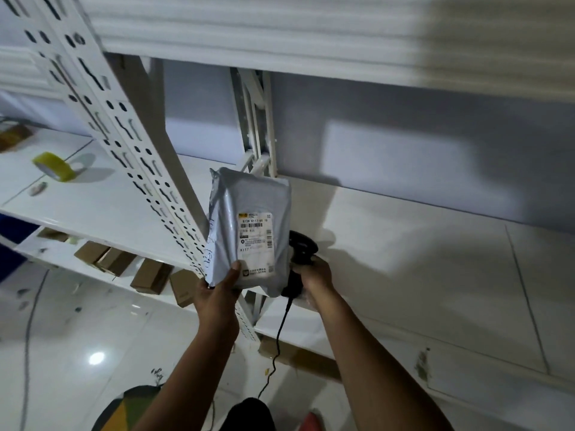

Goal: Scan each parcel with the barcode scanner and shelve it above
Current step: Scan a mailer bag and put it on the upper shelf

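head view, parcel: the grey poly mailer (249, 213) stood upright in the air in front of the middle shelf board (404, 244), just right of the slotted upright (130, 144), with its shipping label (255, 241) facing the camera.
left hand: the left hand (219, 293) pinched the mailer's near left corner, thumb on the front, fingers behind.
right hand: the right hand (314, 278) was curled round the handle of the black barcode scanner (300, 253), just right of the mailer and partly behind it.
risk, scan: the scanner head seemed to sit behind the bag, so the barcode might go unread unless one of them turned.
risk, grip: a one-corner pinch on slick film could let the bag sag or slip.
risk, cable: the scanner cable (280, 334) hung toward the floor and could snag during a lift to the upper shelf (280, 42).
far left: a tape roll (54, 167) lay on the neighbouring shelf.
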`<state>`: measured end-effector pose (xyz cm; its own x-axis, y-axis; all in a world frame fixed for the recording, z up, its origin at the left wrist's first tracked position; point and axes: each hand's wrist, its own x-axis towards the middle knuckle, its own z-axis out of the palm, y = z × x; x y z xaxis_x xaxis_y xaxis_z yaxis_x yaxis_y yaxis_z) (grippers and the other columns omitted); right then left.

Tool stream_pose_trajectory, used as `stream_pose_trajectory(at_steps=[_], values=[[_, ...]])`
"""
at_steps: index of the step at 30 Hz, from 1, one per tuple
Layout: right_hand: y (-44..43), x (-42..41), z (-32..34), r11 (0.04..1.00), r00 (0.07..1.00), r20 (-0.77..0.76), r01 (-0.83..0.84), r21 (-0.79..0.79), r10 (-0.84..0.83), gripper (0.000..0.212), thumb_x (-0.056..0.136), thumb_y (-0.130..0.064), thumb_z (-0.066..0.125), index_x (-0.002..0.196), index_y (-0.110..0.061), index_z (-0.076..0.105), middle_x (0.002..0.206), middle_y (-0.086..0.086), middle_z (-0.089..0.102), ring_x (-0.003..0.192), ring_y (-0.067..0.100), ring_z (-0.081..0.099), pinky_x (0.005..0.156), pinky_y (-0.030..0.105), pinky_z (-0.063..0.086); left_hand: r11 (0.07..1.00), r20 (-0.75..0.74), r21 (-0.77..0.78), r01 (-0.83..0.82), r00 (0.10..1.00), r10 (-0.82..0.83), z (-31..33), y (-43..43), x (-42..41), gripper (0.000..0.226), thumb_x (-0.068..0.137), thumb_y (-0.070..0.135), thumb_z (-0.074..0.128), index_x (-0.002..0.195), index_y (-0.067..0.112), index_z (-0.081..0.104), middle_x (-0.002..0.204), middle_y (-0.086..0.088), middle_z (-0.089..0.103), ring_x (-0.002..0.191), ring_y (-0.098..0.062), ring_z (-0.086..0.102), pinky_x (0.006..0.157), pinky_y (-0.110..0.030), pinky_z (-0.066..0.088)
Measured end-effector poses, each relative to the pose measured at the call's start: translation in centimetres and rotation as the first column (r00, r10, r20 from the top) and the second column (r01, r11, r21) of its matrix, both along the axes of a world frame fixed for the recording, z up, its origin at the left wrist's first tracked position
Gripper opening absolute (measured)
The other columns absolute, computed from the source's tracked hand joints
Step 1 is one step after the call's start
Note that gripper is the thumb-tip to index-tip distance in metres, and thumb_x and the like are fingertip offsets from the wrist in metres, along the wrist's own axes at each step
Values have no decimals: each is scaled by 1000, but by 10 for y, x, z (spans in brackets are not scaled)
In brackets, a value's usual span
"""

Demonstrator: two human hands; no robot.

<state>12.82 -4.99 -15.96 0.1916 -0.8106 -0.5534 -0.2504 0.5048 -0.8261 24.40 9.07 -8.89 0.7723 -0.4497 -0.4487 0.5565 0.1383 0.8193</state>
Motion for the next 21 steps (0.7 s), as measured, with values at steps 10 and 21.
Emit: stream_pose_trajectory(at_steps=[10,21], values=[[-26,6,-8,955,949,-315,-73,-287,-22,33,92,-40,68,102,-9,71,102,4,73,96,28,68,76,33,47,990,-56,35,134,990,-131,-22,-9,9,39,86,3,79,121,-3,63,115,-23,74,103,-35,76,98,-51,57],[-23,-49,10,930,938,17,347,-125,-348,34,101,-36,58,80,-13,71,88,10,74,85,32,71,83,48,58,953,-94,37,300,951,-296,-18,-46,-29,35,93,5,72,125,-5,63,111,-22,76,106,-37,74,92,-45,62]])
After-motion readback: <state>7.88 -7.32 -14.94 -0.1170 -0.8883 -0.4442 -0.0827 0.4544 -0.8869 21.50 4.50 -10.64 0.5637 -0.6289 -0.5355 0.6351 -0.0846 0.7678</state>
